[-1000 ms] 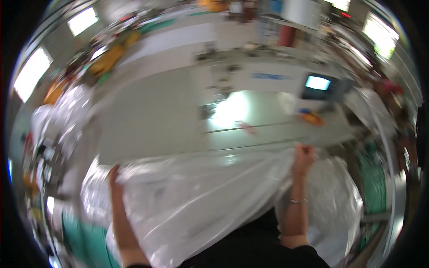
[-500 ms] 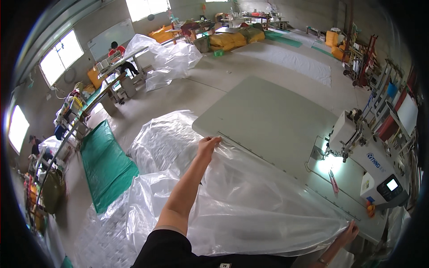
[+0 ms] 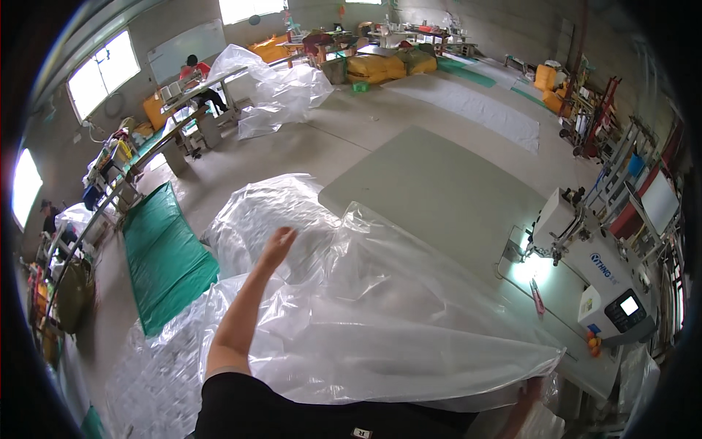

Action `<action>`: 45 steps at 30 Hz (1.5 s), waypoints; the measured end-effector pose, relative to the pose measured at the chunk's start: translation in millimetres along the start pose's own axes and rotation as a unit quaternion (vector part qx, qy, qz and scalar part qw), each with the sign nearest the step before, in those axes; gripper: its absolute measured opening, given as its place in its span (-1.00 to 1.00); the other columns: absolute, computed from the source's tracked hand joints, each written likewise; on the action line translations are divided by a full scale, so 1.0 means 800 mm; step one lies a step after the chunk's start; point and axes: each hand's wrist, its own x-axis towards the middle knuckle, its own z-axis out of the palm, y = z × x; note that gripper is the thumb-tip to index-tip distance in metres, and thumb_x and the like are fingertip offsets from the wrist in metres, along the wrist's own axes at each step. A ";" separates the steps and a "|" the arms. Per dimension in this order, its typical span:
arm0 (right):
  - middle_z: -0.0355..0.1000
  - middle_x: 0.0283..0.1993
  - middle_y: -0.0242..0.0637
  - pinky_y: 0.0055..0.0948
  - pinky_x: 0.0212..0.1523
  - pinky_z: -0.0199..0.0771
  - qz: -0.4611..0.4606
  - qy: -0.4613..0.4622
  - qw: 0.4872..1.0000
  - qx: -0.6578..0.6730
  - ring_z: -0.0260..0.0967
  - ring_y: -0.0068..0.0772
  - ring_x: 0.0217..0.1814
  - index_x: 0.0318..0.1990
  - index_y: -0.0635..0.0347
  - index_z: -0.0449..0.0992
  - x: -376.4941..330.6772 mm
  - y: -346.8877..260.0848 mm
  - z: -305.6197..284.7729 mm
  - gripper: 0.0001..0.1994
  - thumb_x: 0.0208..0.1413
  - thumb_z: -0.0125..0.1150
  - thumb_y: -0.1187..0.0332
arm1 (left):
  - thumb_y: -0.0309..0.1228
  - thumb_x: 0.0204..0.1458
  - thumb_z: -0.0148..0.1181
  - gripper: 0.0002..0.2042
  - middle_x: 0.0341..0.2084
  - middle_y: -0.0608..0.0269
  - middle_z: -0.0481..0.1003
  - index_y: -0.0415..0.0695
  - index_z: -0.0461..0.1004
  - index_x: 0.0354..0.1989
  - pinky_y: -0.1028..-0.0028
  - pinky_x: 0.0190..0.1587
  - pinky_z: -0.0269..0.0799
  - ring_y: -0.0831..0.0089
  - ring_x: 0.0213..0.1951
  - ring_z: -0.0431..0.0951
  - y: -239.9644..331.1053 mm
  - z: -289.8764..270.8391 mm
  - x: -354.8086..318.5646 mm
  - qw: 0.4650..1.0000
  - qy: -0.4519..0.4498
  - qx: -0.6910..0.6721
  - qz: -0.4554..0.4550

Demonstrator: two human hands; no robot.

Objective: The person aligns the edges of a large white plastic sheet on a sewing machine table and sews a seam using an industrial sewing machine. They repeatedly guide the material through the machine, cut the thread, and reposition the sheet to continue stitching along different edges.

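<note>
A wide clear plastic sheet (image 3: 431,322) spreads in front of me, draped over the near edge of the grey-green sewing table (image 3: 439,175). My left hand (image 3: 278,247) hovers over the crumpled film left of the table, its fingers curled together. Whatever may be in those fingers is too small to make out. A raised fold of the sheet stands at the table's left corner, apart from that hand. My right hand (image 3: 537,388) is low on the right, mostly covered by the sheet's edge, so its fingers are hidden. Thread snips with a red handle (image 3: 538,298) lie beside the sewing machine (image 3: 596,271).
The machine's lamp lights the table's right end. A green tarp (image 3: 167,256) lies on the floor at left. Farther back, a person in red (image 3: 194,69) sits at a workbench near more clear film (image 3: 285,95). Yellow bundles (image 3: 376,67) stand at the back; racks line the right.
My left hand has left the table edge and moved left over the film. The sheet now covers the table's edge ruler. My right hand has shifted lower left, behind the film.
</note>
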 end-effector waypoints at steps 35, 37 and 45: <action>0.37 0.06 -0.13 -0.21 0.07 0.35 -0.426 -0.682 0.495 -0.330 0.33 -0.04 0.08 0.00 0.22 0.41 -0.178 -0.045 0.465 -0.54 -0.14 0.34 0.41 | -0.48 -0.02 0.03 -0.67 -0.33 0.06 0.48 -0.17 0.37 -0.02 0.30 -0.24 0.45 0.15 -0.30 0.51 -0.244 -0.363 -0.398 0.874 0.256 0.386 -0.144; 0.38 0.04 -0.15 -0.22 0.04 0.36 -0.451 -0.658 0.490 -0.352 0.33 -0.05 0.04 -0.04 0.23 0.43 -0.141 -0.022 0.457 -0.56 -0.17 0.32 0.45 | -0.44 0.01 0.04 -0.71 -0.33 0.07 0.48 -0.19 0.39 -0.07 0.32 -0.25 0.46 0.16 -0.30 0.51 -0.272 -0.470 -0.566 0.727 0.271 0.584 -0.237; 0.38 0.03 -0.17 -0.24 -0.04 0.45 -0.347 -0.500 0.656 -0.447 0.37 -0.07 0.02 -0.07 0.20 0.47 -0.071 0.057 0.311 -0.67 -0.02 0.23 0.35 | -0.24 0.16 -0.03 -0.61 -0.14 0.05 0.47 -0.19 0.33 0.10 0.30 -0.10 0.42 0.25 -0.14 0.49 -0.178 -0.486 -0.749 0.634 0.315 0.557 -0.433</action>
